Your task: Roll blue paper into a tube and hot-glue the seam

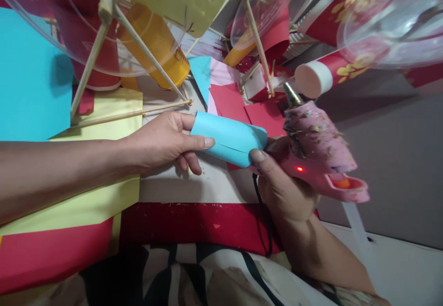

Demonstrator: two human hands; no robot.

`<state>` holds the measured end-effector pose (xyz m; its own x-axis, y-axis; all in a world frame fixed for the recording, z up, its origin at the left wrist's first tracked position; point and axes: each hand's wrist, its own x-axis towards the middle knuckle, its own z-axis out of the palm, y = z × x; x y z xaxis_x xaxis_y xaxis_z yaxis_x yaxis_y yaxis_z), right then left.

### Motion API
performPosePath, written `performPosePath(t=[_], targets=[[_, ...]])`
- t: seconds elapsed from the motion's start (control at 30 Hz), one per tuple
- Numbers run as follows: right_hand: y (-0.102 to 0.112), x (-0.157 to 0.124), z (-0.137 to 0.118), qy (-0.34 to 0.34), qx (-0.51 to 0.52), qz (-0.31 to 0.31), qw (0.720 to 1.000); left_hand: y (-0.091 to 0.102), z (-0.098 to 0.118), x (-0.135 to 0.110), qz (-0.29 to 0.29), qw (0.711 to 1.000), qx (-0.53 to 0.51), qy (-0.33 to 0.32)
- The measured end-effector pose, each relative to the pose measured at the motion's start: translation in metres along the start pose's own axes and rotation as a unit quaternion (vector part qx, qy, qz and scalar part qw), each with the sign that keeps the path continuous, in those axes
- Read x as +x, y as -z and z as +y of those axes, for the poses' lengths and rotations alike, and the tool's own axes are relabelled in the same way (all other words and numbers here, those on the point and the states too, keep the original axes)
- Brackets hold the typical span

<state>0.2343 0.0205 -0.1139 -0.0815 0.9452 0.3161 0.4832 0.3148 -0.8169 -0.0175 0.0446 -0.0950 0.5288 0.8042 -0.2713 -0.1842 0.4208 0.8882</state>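
The left hand [173, 137] has its grip closed on one end of a blue tube [226, 142], which looks rolled from paper; the thumb is lying on the outside, one finger goes into or behind the open end, and the other fingers hang below. At the other end of the tube, the thumb of the right hand [287, 186] presses on the edge, near to the place where a seam runs along the side. The same right hand has its grip closed around a pink glue gun [321, 144] (a small red light [299, 169] is shining on it), and the metal nozzle [292, 96] points up and a little to the left. A pale glue stick [358, 227] comes out below the gun, and a black cord [263, 218] goes down beside the right wrist. So the tube is between the two hands, in front of the person, above the white bench [166, 188]. Behind it there are red papers [230, 105]. On the left, the forearm passes above a yellow sheet [117, 195], with a large blue sheet [27, 80] farther back. A stick frame [89, 62] stands near this sheet, and through it one can see a red cup [93, 61] and a tilted orange cup [155, 50] with dark marks. On the right, behind the nozzle, is a red and white cylinder [337, 73] with a yellow pattern.
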Motion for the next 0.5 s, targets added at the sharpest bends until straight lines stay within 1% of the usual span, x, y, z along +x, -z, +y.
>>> performPosePath(t=[0.1,0.2,0.27,0.33,0.4,0.43,0.5], targets=[[-0.003,0.003,-0.003,0.001,0.008,-0.006,1.000,-0.001,0.000,0.000,0.009,1.000,-0.001,0.001],[-0.009,0.006,-0.008,-0.021,0.068,0.015,0.997,-0.002,0.001,-0.001,0.028,1.000,-0.001,-0.002],[-0.014,0.009,-0.011,-0.038,0.121,0.054,0.990,-0.003,0.003,-0.002,0.047,0.998,0.026,-0.016],[-0.017,0.012,-0.015,-0.044,0.159,0.099,0.981,-0.004,0.004,-0.004,0.059,0.994,0.081,-0.050],[-0.018,0.016,-0.016,-0.036,0.189,0.141,0.971,-0.005,0.005,-0.008,0.080,0.979,0.156,-0.108],[-0.017,0.017,-0.016,-0.033,0.203,0.155,0.966,-0.004,0.005,-0.010,0.093,0.964,0.204,-0.141],[-0.016,0.019,-0.014,-0.028,0.226,0.175,0.958,-0.002,0.005,-0.015,0.106,0.922,0.316,-0.200]])
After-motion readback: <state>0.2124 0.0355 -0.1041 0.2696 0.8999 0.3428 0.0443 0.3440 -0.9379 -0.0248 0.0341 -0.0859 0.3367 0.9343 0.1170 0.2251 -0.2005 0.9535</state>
